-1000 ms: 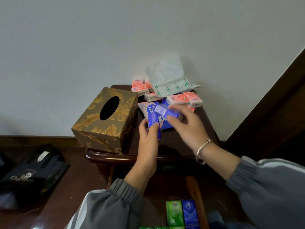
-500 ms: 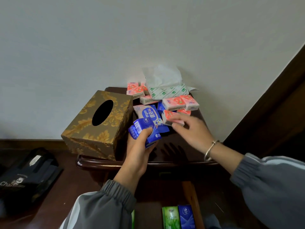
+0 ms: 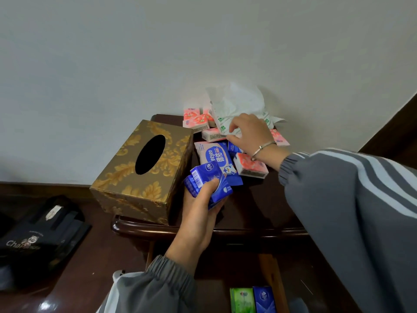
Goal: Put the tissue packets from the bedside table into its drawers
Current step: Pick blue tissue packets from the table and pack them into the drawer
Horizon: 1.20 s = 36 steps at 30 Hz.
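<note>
Several tissue packets lie on the dark bedside table (image 3: 248, 230): pink ones (image 3: 193, 118) at the back, another pink one (image 3: 250, 168) nearer the front, and a blue and pink pack (image 3: 214, 155). My left hand (image 3: 198, 213) grips a small stack of blue packets (image 3: 208, 182) above the table's front, beside the gold box. My right hand (image 3: 249, 135) reaches to the back, fingers and thumb curled on the lower edge of a white and green soft tissue pack (image 3: 237, 105). Below, the open drawer (image 3: 272, 274) holds a green packet (image 3: 241, 300) and a blue packet (image 3: 264, 299).
A gold patterned tissue box (image 3: 144, 170) fills the table's left half. A black bag (image 3: 38, 240) lies on the floor at the left. Dark wood panelling (image 3: 397, 129) rises at the right, and a pale wall stands behind the table.
My right hand left the pink packet near the front and moved back to the white and green pack. My left hand still holds the blue packets, now slightly lower.
</note>
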Tool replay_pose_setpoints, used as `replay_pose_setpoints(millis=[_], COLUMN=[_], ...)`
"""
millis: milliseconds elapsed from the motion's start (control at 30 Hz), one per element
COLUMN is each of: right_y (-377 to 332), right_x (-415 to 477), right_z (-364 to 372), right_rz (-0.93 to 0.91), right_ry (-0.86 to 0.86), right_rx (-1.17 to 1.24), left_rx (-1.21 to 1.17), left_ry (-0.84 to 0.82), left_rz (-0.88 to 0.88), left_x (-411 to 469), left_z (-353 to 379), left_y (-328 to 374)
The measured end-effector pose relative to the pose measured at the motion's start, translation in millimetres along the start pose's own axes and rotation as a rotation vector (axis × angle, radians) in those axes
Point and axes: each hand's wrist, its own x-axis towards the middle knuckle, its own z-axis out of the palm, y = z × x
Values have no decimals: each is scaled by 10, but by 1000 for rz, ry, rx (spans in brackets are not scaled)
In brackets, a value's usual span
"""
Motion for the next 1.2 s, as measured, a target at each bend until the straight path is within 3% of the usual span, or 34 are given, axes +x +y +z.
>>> replay_pose_setpoints(millis=[267, 367, 633, 800, 900, 1067, 1200], right_y=[185, 220, 28, -3, -92, -102, -60], right_x=[-623, -683, -177, 165, 229, 238, 239], right_z=[130, 114, 64, 30, 106, 86, -139], right_rz=[-220, -242, -14, 185, 168, 34, 124], right_ry=[-143, -119, 133, -152, -241, -27, 254], right_rx=[-71, -45, -132, -183, -267, -413, -193], left_rx=[-4, -8, 18, 20, 20, 17, 16], left_ry=[13, 22, 26, 32, 16, 21, 19], left_rz=[12, 13, 12, 18, 12, -4, -4], left_x=[-8, -13, -38, -41, -53, -52, -54], left_z=[14, 17, 42, 57, 54, 49, 47], left_y=[-10, -2, 15, 26, 26, 38, 41])
